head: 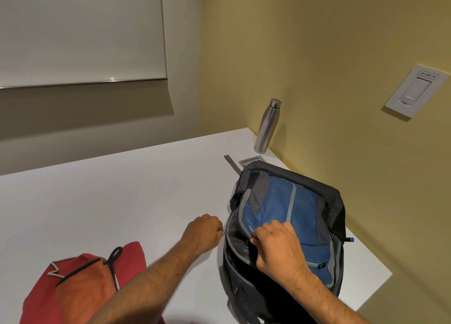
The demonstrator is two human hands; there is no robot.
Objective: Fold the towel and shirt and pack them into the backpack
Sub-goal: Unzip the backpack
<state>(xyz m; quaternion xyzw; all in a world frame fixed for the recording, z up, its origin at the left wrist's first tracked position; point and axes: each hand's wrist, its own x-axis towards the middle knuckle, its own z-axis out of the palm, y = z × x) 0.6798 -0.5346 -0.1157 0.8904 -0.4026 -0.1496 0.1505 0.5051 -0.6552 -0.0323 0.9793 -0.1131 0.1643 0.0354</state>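
Nearest me, soft red cloth [73,287] lies bunched at the table's [109,196] front edge, cut off below; I think it is the shirt. My left hand [202,233] pinches a small metal zipper pull. My right hand [275,245] grips the blue and grey backpack's [292,209] flap. Smooth white tabletop lies bare to the left. A shiny steel bottle [267,126] stands far back.

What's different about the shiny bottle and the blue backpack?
The tall silver metal bottle stands upright by the yellow wall, untouched; the blue and grey fabric backpack lies on its back, with both hands on it. The left hand pinches a zipper pull at its side, while the right hand grips its front flap. The bottle is slim, hard and capped shut; the backpack is wide, soft and partly unzipped. Both sit on the white table.
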